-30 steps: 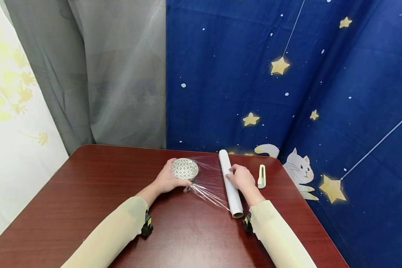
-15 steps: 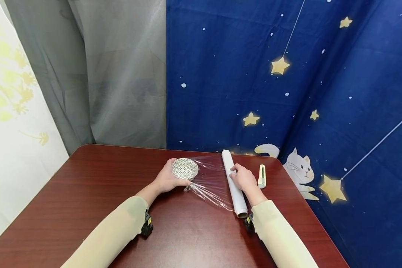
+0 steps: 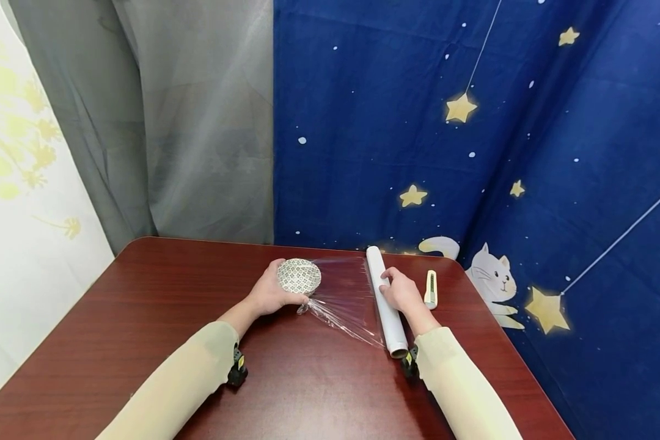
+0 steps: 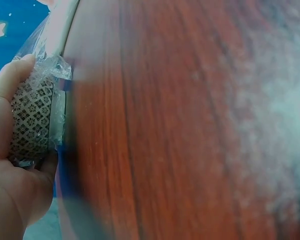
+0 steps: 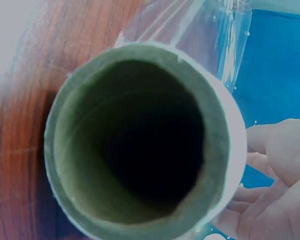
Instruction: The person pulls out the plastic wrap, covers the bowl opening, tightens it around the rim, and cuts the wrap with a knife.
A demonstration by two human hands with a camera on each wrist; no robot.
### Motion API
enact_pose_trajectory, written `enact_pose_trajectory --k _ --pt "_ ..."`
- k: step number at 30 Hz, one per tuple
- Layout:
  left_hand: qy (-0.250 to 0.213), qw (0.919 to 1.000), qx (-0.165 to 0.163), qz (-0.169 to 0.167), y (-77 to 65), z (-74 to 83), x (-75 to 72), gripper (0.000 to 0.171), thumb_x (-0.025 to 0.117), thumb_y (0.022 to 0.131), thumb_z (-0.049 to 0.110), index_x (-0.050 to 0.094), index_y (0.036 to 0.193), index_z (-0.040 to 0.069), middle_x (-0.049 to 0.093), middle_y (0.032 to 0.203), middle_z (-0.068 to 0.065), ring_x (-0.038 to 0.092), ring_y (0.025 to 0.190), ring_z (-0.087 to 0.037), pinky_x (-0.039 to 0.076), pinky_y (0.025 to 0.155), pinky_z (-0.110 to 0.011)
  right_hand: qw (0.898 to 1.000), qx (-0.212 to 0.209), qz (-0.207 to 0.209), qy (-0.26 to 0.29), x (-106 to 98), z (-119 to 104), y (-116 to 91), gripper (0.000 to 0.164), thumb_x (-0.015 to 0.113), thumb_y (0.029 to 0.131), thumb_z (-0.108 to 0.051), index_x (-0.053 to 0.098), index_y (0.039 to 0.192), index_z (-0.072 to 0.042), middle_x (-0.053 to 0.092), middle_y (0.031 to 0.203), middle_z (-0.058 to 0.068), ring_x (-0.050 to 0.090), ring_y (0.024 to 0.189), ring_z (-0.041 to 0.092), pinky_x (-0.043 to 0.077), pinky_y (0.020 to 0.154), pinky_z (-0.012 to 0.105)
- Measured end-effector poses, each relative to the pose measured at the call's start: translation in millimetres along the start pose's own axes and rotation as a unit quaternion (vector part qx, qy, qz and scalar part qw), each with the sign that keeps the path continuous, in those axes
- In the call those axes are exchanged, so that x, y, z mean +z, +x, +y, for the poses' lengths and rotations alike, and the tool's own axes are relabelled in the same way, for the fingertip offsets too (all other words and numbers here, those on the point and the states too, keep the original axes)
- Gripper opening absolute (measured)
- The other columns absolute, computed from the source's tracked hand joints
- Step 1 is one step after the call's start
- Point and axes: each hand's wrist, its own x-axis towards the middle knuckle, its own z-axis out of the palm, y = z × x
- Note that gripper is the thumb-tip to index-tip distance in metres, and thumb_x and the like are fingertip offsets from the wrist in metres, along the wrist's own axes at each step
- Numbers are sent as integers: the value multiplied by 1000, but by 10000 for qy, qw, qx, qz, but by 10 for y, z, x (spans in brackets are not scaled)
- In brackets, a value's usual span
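My left hand [image 3: 268,293] grips a small round patterned bowl [image 3: 299,277], thumb on the near side. Clear cling film covers the bowl in the left wrist view, bunched at its edge. From there a sheet of cling film [image 3: 343,321] stretches right to a white roll of cling film [image 3: 387,305], lying lengthwise on the table. My right hand [image 3: 404,293] holds the roll at about its middle, its fingers bent over the right side. Seen from the right wrist, the roll's hollow cardboard core [image 5: 140,142] fills much of the view and hides part of the fingers.
A pale box cutter [image 3: 431,289] lies right of my right hand. The dark red wooden table [image 3: 308,391] ends behind the bowl and roll. Grey curtain [image 3: 209,153] and blue star-printed curtain [image 3: 363,153] hang beyond its far edge.
The roll and my right hand have shifted a little to the right. Most recently, the bowl in my left hand has moved slightly left, and the film between them spans a wider gap.
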Motion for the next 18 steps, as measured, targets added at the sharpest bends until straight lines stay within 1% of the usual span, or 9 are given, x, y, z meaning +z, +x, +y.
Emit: enact_pose_trajectory --k 5,8,10,13,15,18 --pt "-13 10000 16 -10 15 -15 -9 127 105 68 33 29 163 -4 51 158 -27 54 141 -41 41 125 -57 9999 104 -3 59 1 25 8 33 68 107 -21 65 140 -16 72 135 23 69 112 38 61 97 53" --pt "4 10000 51 -8 25 -26 -8 128 106 67 33 30 163 -5 52 157 -27 54 141 -41 41 125 -58 10000 63 -37 61 -8 24 4 35 67 106 -21 66 141 -17 69 142 23 69 114 38 61 97 53" --pt "11 10000 76 -5 30 -31 -11 128 106 67 33 30 163 -5 52 156 -28 55 140 -41 41 125 -58 10000 11 -45 68 -20 19 -7 36 65 106 -19 67 142 -17 69 143 24 69 114 38 61 98 53" --pt "30 10000 80 -6 30 -30 -20 128 106 67 33 30 162 -5 53 156 -28 55 139 -41 42 125 -58 9999 -10 -78 135 -28 33 -11 37 62 107 -18 66 144 -17 71 138 23 69 112 37 61 97 53" --pt "46 10000 49 -12 30 -33 -28 129 106 67 34 30 163 -5 52 156 -27 55 140 -41 42 125 -57 9996 22 -113 248 -24 59 10 37 62 107 -17 66 144 -17 72 131 23 69 108 36 61 95 52" --pt "84 10000 2 -23 29 -40 -39 131 106 67 36 29 164 -4 51 158 -26 54 141 -40 41 126 -57 9992 55 -177 359 28 158 131 38 64 106 -18 66 143 -18 72 121 22 69 102 36 62 91 52"
